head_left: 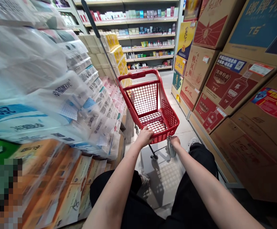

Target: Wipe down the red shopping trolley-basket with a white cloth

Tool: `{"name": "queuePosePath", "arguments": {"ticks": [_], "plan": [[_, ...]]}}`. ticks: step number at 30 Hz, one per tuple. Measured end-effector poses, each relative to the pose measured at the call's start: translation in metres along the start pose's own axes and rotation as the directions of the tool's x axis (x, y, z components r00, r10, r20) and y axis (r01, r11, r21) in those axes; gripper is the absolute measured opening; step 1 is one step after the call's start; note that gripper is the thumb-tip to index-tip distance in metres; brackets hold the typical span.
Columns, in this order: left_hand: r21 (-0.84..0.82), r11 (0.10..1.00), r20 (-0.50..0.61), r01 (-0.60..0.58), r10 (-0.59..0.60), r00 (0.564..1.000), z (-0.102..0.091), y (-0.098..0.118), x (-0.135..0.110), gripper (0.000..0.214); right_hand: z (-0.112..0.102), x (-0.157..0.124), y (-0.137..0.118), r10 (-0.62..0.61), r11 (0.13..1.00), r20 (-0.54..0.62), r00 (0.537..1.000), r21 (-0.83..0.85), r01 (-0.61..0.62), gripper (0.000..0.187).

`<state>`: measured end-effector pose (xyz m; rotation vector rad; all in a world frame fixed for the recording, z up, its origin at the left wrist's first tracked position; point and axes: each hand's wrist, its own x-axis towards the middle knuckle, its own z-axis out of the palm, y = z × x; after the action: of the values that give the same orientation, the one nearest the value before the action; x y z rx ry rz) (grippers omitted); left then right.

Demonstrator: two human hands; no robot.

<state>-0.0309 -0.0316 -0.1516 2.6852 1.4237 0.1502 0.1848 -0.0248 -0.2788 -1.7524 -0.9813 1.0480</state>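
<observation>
In front of me stands a red plastic shopping basket on wheels (169, 116), with a lattice body and a long black-gripped pull handle (90, 19) leaning up to the left. The basket holds nothing that I can see. My left hand (146, 136) is closed over its near rim, at the left. Lower and to the right, my right hand (174, 141) grips a crumpled grey cloth (170, 151) close to the basket's near right corner. Whether the cloth touches the basket I cannot tell.
Stacked white tissue packs (57, 86) rise close on the left, above orange packs (50, 171). Cardboard liquor boxes (226, 82) line the right side. Shelves of small goods (150, 35) stand at the back. A pale tiled floor (180, 111) runs between the stacks.
</observation>
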Motion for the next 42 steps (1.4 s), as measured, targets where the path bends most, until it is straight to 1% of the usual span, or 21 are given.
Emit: {"name": "queuePosePath", "arguments": {"ticks": [3, 5, 8, 10, 11, 13, 15, 16, 17, 19, 21, 24, 26, 27, 28, 30, 32, 34, 37, 39, 42], "plan": [[0.006, 1.000, -0.008, 0.006, -0.006, 1.000, 0.000, -0.003, 0.000, 0.010, -0.020, -0.003, 0.005, 0.009, 0.995, -0.132, 0.991, -0.096, -0.022, 0.020], [0.015, 1.000, -0.024, 0.001, 0.000, 1.000, 0.001, -0.006, -0.001, 0.010, -0.037, -0.004, -0.001, -0.067, 0.989, -0.255, 0.964, -0.147, 0.030, 0.024], [0.023, 1.000, -0.043, -0.021, 0.022, 0.999, 0.003, -0.009, -0.001, 0.010, -0.059, 0.002, -0.027, -0.234, 0.967, -0.435, 0.870, -0.196, 0.162, 0.035], [0.021, 0.999, -0.044, -0.028, 0.029, 0.999, 0.003, -0.009, -0.001, 0.010, -0.065, 0.009, -0.053, -0.331, 0.943, -0.486, 0.809, -0.202, 0.264, 0.036], [0.018, 1.000, -0.043, -0.026, 0.026, 0.999, 0.003, -0.009, -0.001, 0.010, -0.065, 0.011, -0.066, -0.375, 0.927, -0.481, 0.792, -0.212, 0.310, 0.036], [0.010, 1.000, -0.037, -0.014, 0.014, 0.999, 0.002, -0.008, -0.001, 0.010, -0.055, 0.009, -0.087, -0.446, 0.893, -0.400, 0.801, -0.255, 0.370, 0.035], [0.003, 1.000, -0.031, -0.001, 0.001, 1.000, 0.002, -0.007, 0.000, 0.008, -0.035, -0.003, -0.097, -0.486, 0.858, -0.257, 0.835, -0.324, 0.399, 0.034], [0.002, 1.000, -0.029, 0.003, -0.003, 1.000, 0.002, -0.007, 0.000, 0.007, -0.023, -0.014, -0.099, -0.501, 0.837, -0.204, 0.841, -0.359, 0.412, 0.035], [0.003, 1.000, -0.030, 0.003, -0.003, 1.000, 0.002, -0.007, 0.000, 0.007, -0.011, -0.025, -0.098, -0.529, 0.811, -0.171, 0.832, -0.392, 0.435, 0.035], [0.008, 1.000, -0.035, -0.003, 0.004, 0.999, 0.002, -0.008, -0.001, 0.007, 0.012, -0.050, -0.093, -0.614, 0.730, -0.107, 0.782, -0.454, 0.511, 0.037], [0.019, 1.000, -0.048, -0.017, 0.018, 0.999, 0.003, -0.010, -0.003, 0.007, 0.026, -0.068, -0.087, -0.675, 0.650, -0.052, 0.736, -0.514, 0.560, 0.037], [0.035, 0.999, -0.070, -0.036, 0.039, 0.997, 0.004, -0.014, -0.008, 0.006, 0.026, -0.074, -0.084, -0.740, 0.509, 0.058, 0.670, -0.603, 0.614, 0.034], [0.037, 0.998, -0.072, -0.045, 0.048, 0.996, 0.004, -0.017, -0.011, 0.006, 0.011, -0.062, -0.086, -0.767, 0.397, 0.149, 0.624, -0.654, 0.644, 0.032], [0.035, 0.998, -0.069, -0.049, 0.052, 0.996, 0.004, -0.019, -0.013, 0.007, 0.001, -0.052, -0.088, -0.769, 0.357, 0.176, 0.615, -0.679, 0.642, 0.032], [0.033, 0.998, -0.065, -0.053, 0.055, 0.996, 0.004, -0.020, -0.014, 0.009, -0.009, -0.041, -0.090, -0.766, 0.334, 0.185, 0.616, -0.704, 0.627, 0.033], [0.029, 0.998, -0.061, -0.057, 0.059, 0.996, 0.004, -0.021, -0.015, 0.012, -0.028, -0.018, -0.095, -0.748, 0.345, 0.143, 0.649, -0.751, 0.563, 0.034], [0.027, 0.998, -0.060, -0.051, 0.053, 0.997, 0.003, -0.020, -0.015, 0.012, -0.039, 0.000, -0.098, -0.727, 0.340, 0.155, 0.669, -0.766, 0.546, 0.033], [0.028, 0.999, -0.054, -0.044, 0.046, 0.998, 0.001, -0.018, -0.013, 0.011, -0.042, 0.011, -0.099, -0.669, 0.350, 0.184, 0.721, -0.777, 0.523, 0.035], [0.034, 0.999, -0.035, -0.034, 0.035, 0.999, 0.000, -0.013, -0.009, 0.010, -0.037, 0.017, -0.103, -0.543, 0.415, 0.170, 0.822, -0.797, 0.438, 0.039], [0.041, 0.999, -0.025, -0.018, 0.019, 0.999, -0.001, -0.011, -0.007, 0.010, -0.036, 0.021, -0.107, -0.492, 0.466, 0.145, 0.859, -0.789, 0.400, 0.041], [0.048, 0.999, -0.023, -0.003, 0.005, 1.000, 0.001, -0.008, -0.003, 0.010, -0.036, 0.030, -0.114, -0.442, 0.552, 0.098, 0.892, -0.754, 0.357, 0.042]]}}
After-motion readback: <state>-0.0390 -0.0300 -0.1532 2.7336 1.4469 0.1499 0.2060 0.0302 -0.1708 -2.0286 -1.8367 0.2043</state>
